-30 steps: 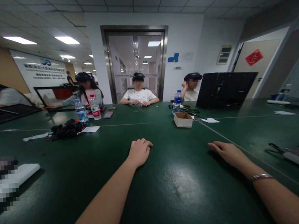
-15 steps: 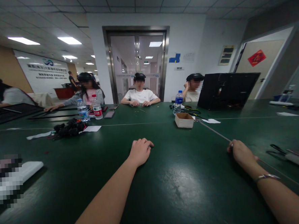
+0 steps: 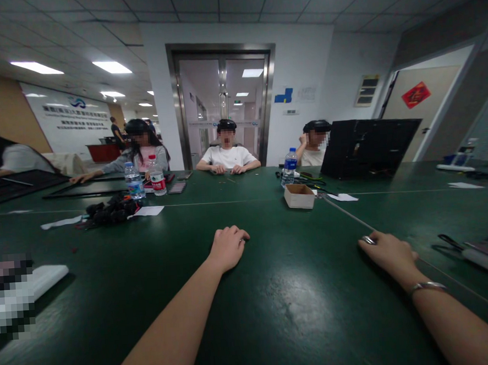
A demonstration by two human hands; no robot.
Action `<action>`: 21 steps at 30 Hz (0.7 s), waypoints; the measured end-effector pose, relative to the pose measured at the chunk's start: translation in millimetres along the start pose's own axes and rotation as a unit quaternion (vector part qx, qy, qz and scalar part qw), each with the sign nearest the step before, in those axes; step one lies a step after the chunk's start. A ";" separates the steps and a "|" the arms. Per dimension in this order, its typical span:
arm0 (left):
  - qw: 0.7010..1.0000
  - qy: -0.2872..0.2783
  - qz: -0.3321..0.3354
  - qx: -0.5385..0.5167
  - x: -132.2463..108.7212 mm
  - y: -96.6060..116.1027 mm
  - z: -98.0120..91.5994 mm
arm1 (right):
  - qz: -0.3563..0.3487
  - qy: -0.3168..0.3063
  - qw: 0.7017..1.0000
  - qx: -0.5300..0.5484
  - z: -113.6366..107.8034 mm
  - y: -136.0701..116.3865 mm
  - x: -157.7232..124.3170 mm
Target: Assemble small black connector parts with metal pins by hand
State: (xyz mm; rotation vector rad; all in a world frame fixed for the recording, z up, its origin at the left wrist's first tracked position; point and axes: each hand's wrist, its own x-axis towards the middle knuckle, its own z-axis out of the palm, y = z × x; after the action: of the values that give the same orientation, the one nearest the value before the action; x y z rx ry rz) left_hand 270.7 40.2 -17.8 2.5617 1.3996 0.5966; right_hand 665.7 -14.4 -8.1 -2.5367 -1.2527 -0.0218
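Note:
My left hand (image 3: 229,249) rests on the dark green table (image 3: 251,303) near the middle. Its fingers are curled together, with a tiny shiny bit at the tips; what they hold is mostly hidden. Further right, my right hand (image 3: 391,255), with a silver bracelet (image 3: 429,286) at the wrist, is closed low over the table. A small shiny metal piece (image 3: 369,240) shows at its fingertips, its kind too small to tell. A thin pale cord or seam line (image 3: 349,215) runs along the table and passes behind this hand.
Beyond my hands stands an open cardboard box (image 3: 299,196), beside a water bottle (image 3: 289,167) and loose cables. A black bundle (image 3: 110,210) and two bottles lie left. A dark monitor (image 3: 370,148) stands back right. Several people sit across the table.
My right hand has moved a little left and turned, bringing the shiny metal piece into clearer view. My left hand has stayed in place.

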 end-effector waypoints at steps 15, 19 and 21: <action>1.000 -0.002 0.001 -0.003 -0.9 -1.4 -0.2 | -0.029 0.053 0.997 -0.041 4.5 1.3 -5.1; 1.000 -0.002 0.009 -0.004 -2.0 -1.5 0.3 | -0.037 0.105 0.993 -0.042 4.2 -1.2 -8.1; 1.000 0.002 0.014 -0.001 -1.5 -2.9 1.0 | -0.042 0.173 0.983 -0.048 2.0 -6.7 -12.7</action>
State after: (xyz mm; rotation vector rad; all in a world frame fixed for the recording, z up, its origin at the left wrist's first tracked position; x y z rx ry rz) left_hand 268.2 40.6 -20.1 2.5837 1.3655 0.6075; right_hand 652.3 -19.8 -10.1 -2.4182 -1.2396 -0.5298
